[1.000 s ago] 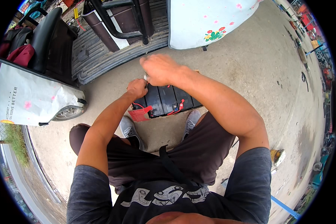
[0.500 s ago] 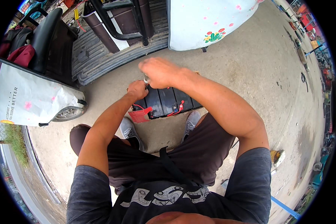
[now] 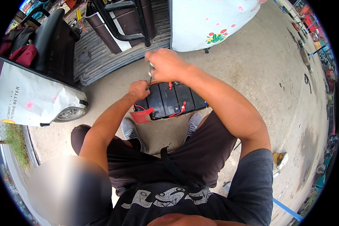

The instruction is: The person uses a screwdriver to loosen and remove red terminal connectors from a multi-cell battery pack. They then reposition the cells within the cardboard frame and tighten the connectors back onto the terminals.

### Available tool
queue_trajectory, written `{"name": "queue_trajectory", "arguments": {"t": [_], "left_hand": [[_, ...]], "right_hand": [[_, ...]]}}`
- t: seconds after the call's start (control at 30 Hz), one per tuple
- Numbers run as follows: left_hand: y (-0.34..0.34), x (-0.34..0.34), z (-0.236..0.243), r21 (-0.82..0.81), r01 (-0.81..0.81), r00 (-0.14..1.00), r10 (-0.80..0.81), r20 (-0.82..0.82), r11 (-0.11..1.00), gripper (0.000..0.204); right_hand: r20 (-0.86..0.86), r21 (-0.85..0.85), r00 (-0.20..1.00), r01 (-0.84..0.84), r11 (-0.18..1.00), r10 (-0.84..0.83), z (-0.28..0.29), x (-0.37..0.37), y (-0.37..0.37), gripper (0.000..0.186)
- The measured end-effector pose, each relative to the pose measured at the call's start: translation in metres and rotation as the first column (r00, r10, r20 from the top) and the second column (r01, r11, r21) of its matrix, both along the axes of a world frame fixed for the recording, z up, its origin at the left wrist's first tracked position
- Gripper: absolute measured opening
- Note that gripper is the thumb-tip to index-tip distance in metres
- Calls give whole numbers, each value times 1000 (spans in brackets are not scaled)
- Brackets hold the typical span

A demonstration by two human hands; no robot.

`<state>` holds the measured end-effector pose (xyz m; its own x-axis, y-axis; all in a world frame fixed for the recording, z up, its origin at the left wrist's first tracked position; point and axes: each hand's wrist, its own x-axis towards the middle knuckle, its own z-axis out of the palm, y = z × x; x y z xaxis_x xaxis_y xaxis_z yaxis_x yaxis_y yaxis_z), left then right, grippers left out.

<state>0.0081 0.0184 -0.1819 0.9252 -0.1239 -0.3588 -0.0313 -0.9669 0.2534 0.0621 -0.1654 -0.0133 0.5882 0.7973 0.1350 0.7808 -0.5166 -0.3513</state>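
1. Slip hazard: R hand (image 3: 166,65) grips a screwdriver (image 3: 150,80) upright-ish, its shaft running down to the fingertips of the L hand (image 3: 139,89). A skidding tip could jab those fingers, b/c they sit right at its lower end.
2. Short-circuit hazard: black batteries (image 3: 165,101) stand in a row just R of the L hand. If the shaft is bare metal & tips over that way, it might bridge the wrong spots & spark; whether anything's live, can't tell.
3. Snag hazard: red wires (image 3: 182,108) cross the batteries' near side, to the R of the L hand & toward the person. A dropped tool or dragging wrist could tug one loose.
4. Blind spot: L fingers hide the tool's contact point, so a badly seated tip could go unnoticed & slip.
5. Location: batteries lie R of the L hand & on the person's side of the R hand, which is raised past their far edge. L hand is at the far L corner; a red flap (image 3: 142,116) lies nearer the person than that hand.
6. Hands: R fingers curled tight round the tool's handle. L fingers bunched, not spread; what they pinch, if anything, can't tell.
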Motion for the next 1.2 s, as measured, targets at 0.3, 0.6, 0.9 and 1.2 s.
{"name": "queue_trajectory", "arguments": {"t": [0.3,0.6,0.9,1.2], "left_hand": [[41,30,11,-184,-61,993,79,91,981,24],[35,34,149,-741,-669,699,383,-604,52,13],[46,-4,182,-753,-600,663,359,-657,-270,11],[81,-6,162,-801,-546,690,410,-596,-245,14]], "right_hand": [[-3,74,990,138,988,-138,8,7,-17,34],[-44,39,995,91,995,-89,5,-1,-3,32],[-71,21,995,70,997,-68,1,-4,14,33],[-117,75,993,18,997,-9,-18,-1,45,35]]}}
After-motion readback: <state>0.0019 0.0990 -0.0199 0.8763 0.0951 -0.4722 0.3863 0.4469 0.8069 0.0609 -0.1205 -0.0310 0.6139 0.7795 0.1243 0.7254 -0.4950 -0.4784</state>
